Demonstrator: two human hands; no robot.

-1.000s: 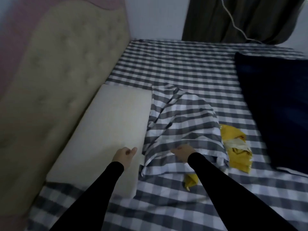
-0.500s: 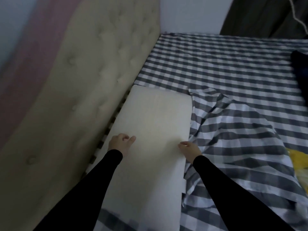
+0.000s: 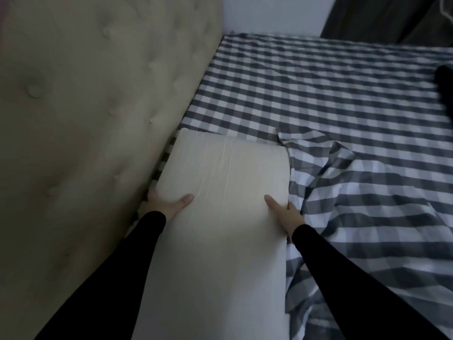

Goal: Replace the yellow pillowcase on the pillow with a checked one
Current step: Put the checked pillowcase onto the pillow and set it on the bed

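The bare cream pillow [image 3: 220, 192] lies lengthwise on the bed beside the headboard, with no case on it. My left hand [image 3: 166, 204] grips its left long edge, thumb on top and fingers under the side. My right hand [image 3: 284, 214] grips the right long edge the same way. The checked pillowcase [image 3: 362, 197] lies crumpled on the bed right of the pillow, touching it. The yellow pillowcase is out of view.
A tufted beige headboard [image 3: 85, 119] rises along the left, close against the pillow. The grey and white checked sheet [image 3: 318, 82] covers the mattress. A dark blanket edge [image 3: 445, 89] shows at the far right. Dark curtains [image 3: 380, 18] hang behind the bed.
My view has swung left, so the yellow pillowcase has left the frame. Both hands have moved from above the pillow and pillowcase to grasp the pillow's two long edges.
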